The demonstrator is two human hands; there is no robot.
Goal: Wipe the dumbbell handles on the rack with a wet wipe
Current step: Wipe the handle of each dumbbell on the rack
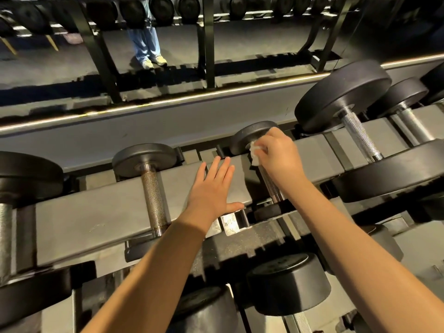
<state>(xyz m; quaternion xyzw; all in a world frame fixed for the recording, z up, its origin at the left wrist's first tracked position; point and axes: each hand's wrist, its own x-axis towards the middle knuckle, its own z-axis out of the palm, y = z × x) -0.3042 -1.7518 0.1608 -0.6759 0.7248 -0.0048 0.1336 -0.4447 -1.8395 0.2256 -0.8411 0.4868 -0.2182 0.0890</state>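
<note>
- The right hand (280,155) is curled round a crumpled white wet wipe (255,155). It clamps the wipe against the far end of a knurled dumbbell handle (272,187), just under that dumbbell's far head (249,133).
- The left hand (211,191) lies flat on the grey rail of the rack (96,212), fingers straight and holding nothing, just beside that handle. It looks like a brace for the reach.
- The step in hand appears to be the wipe of this one handle, begun at its far end. The knurling below the hand is bare of the wipe and, I judge, not yet covered.
- To do it well, wrap the wipe fully round the bar and draw it toward the near head with a twist of the wrist, so it reaches the underside too — not just the top.
- Firm, even pressure matters. Knurling is likely to snag a thin wipe, so refold it to a clean face if it shreds.
- The smooth collars at each end deserve a pass as well.
- The left neighbouring handle (153,200) and the right neighbouring handle (360,138) sit on the rack, apart from both hands. Whether they are wiped I cannot tell.
- No brand, weight figure or label is readable — the heads are dark, and any marks on the lower-tier dumbbell head (288,282) are too dim to make out.
</note>
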